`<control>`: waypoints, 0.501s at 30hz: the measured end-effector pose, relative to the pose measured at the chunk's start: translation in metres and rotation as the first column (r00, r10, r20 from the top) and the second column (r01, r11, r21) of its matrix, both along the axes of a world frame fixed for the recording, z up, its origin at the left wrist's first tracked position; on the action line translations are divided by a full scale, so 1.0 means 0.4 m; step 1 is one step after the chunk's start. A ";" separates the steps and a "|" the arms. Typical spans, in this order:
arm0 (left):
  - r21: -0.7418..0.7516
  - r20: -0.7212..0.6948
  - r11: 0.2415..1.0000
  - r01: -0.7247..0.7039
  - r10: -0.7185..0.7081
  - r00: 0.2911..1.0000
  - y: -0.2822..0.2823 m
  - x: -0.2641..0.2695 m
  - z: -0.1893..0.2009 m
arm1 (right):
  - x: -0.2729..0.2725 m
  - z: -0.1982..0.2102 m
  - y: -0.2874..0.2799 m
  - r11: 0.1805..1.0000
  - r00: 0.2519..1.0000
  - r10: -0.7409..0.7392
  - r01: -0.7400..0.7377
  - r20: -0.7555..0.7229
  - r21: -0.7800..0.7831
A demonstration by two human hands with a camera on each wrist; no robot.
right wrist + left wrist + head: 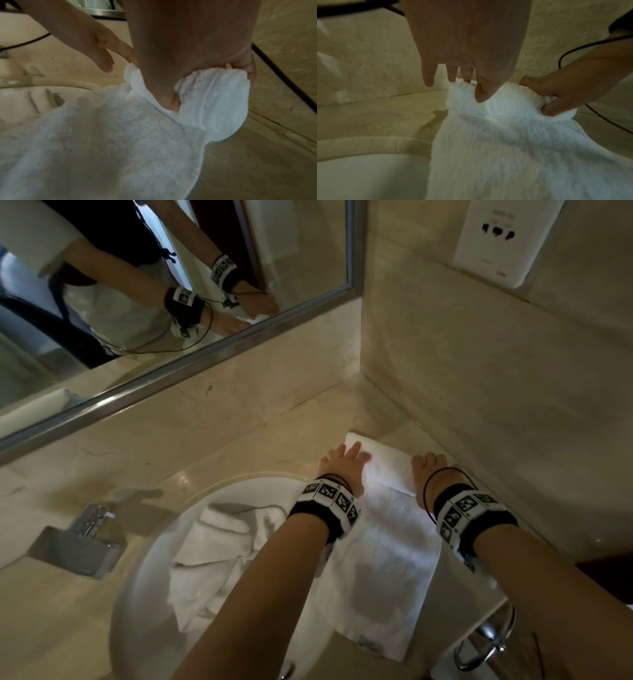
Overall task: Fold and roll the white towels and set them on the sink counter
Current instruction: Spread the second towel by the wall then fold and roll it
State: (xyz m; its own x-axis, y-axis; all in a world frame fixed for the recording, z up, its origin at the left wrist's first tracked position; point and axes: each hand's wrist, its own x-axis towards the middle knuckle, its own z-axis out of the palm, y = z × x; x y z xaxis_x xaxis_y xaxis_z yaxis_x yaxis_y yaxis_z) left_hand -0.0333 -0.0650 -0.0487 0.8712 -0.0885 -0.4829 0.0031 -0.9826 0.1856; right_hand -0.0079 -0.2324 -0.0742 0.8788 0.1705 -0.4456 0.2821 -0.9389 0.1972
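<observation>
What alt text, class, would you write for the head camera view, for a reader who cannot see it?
Two hands, left hand and right hand, grip the rolled far end of a white towel lying on a beige sink counter. More white towels sit crumpled in the round basin, with a mirror above.

Fluffy white terry cloth towel [383, 559]; glossy beige marble surface [239, 460]; beside it, smooth white ceramic sink [144, 587], brushed metal faucet [78, 546].
</observation>
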 end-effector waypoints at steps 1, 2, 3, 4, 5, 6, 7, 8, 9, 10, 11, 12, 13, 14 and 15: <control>-0.006 -0.027 1.000 -0.008 0.008 1.000 0.002 0.006 0.006 | 0.007 0.001 -0.004 0.997 0.999 -0.028 0.031 -0.037 0.073; -0.016 -0.053 1.000 -0.016 0.015 0.998 0.005 0.013 0.009 | 0.015 0.004 -0.011 0.978 0.992 -0.083 0.098 -0.092 0.182; -0.028 -0.072 0.999 -0.025 0.023 0.997 0.008 0.018 0.009 | 0.021 0.013 -0.018 0.932 0.977 -0.145 0.188 -0.158 0.310; -0.037 -0.080 0.999 -0.032 0.029 0.996 0.013 0.020 0.008 | 0.026 0.020 -0.025 0.868 0.961 -0.183 0.257 -0.209 0.425; -0.043 -0.081 0.998 -0.034 0.030 0.996 0.018 0.020 0.004 | 0.025 0.027 -0.032 0.815 0.953 -0.193 0.289 -0.235 0.502; -0.048 -0.077 0.998 -0.030 0.026 0.997 0.020 0.019 0.001 | 0.022 0.030 -0.036 0.793 0.952 -0.185 0.292 -0.246 0.534; -0.051 -0.071 0.998 -0.024 0.021 0.997 0.023 0.015 0.001 | 0.017 0.032 -0.036 0.800 0.956 -0.163 0.273 -0.244 0.534; -0.050 -0.068 0.999 -0.016 0.012 0.998 0.022 0.009 0.001 | 0.012 0.035 -0.034 0.825 0.963 -0.131 0.238 -0.237 0.513; -0.044 -0.067 0.999 -0.007 0.004 0.998 0.022 0.001 0.001 | 0.007 0.038 -0.027 0.865 0.971 -0.087 0.185 -0.225 0.467; -0.040 -0.068 0.999 -0.001 -0.002 0.998 0.024 -0.008 -0.002 | 0.002 0.042 -0.020 0.902 0.975 -0.050 0.137 -0.217 0.409; -0.042 -0.067 0.999 0.005 -0.008 0.998 0.028 -0.017 -0.004 | 0.000 0.044 -0.013 0.929 0.978 -0.021 0.096 -0.207 0.358; -0.052 -0.061 0.999 0.002 -0.005 0.998 0.033 -0.025 -0.010 | -0.002 0.048 -0.007 0.946 0.980 -0.005 0.069 -0.198 0.316; -0.087 -0.036 0.996 -0.014 0.011 0.999 0.042 -0.031 -0.018 | -0.005 0.051 -0.003 0.961 0.983 0.011 0.041 -0.185 0.274; -0.161 -0.002 0.985 -0.066 0.067 0.998 0.051 -0.034 -0.025 | -0.009 0.054 0.000 0.971 0.985 0.025 0.016 -0.169 0.238; -0.277 0.026 0.949 -0.153 0.166 0.986 0.058 -0.038 -0.023 | -0.011 0.056 0.003 0.978 0.988 0.038 -0.005 -0.153 0.210</control>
State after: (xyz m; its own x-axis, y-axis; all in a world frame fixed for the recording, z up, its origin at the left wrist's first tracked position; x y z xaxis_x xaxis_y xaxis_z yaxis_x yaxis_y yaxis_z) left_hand -0.0483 -0.0419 -0.0577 0.9062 -0.0691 -0.4171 0.1401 -0.8817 0.4505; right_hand -0.0124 -0.2311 -0.0519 0.7969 0.2919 -0.5289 0.3144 -0.9480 -0.0495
